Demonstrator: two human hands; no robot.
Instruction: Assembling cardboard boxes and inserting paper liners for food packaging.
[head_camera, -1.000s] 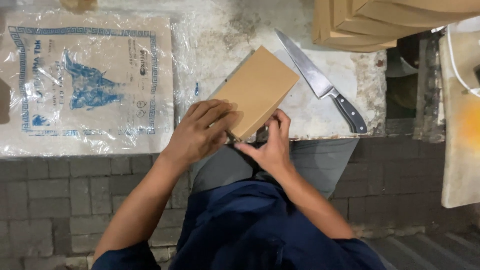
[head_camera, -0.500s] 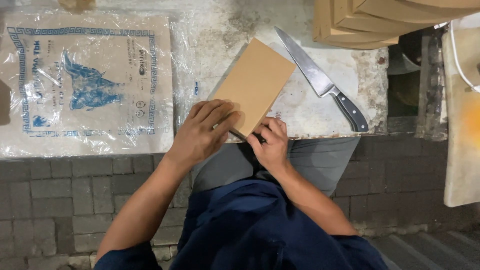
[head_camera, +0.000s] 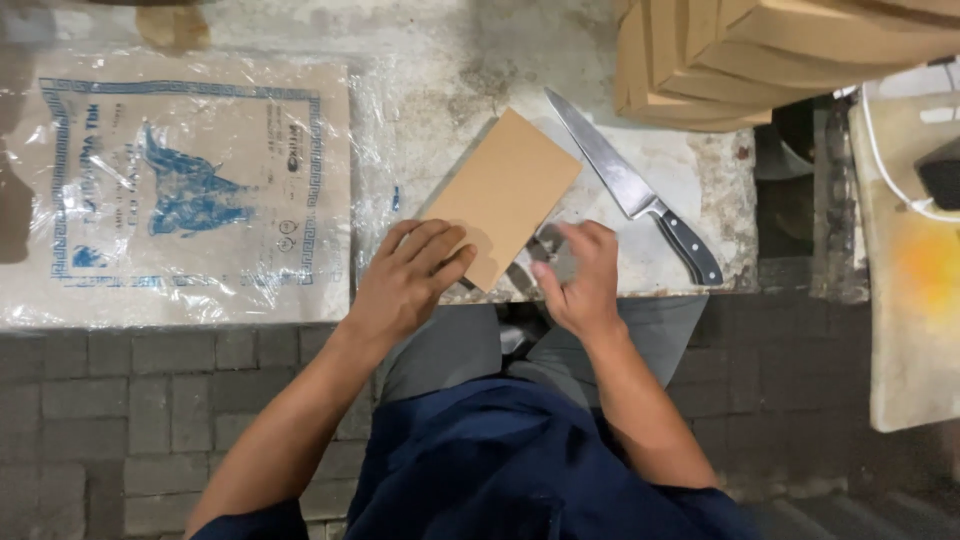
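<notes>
Flat brown cardboard piece (head_camera: 503, 193), plain, rectangular, smooth-faced, lying tilted on the worn grey table (head_camera: 450, 70), near its front edge and about midway along it; lower corner reaching out to that edge. To its left, a large clear plastic bag (head_camera: 190, 185) with blue print, spread flat across the table's left half. At the back right corner, a stack of cardboard boxes (head_camera: 700, 55). Just right of the cardboard piece, a kitchen knife (head_camera: 630, 195) with black handle, blade pointing toward the back, apart from the piece.

Left hand (head_camera: 405, 280) pressed flat on the piece's lower left corner, grip spread, fingers lying on the cardboard rather than clamped round it. Right hand (head_camera: 580, 275) at the front edge just beside the piece's lower right side, grip pinched together on something small and dark; cannot tell what.

Against half a second ago: right hand lifted higher and further right, now clear of the cardboard; piece, knife and left hand much as before.
</notes>
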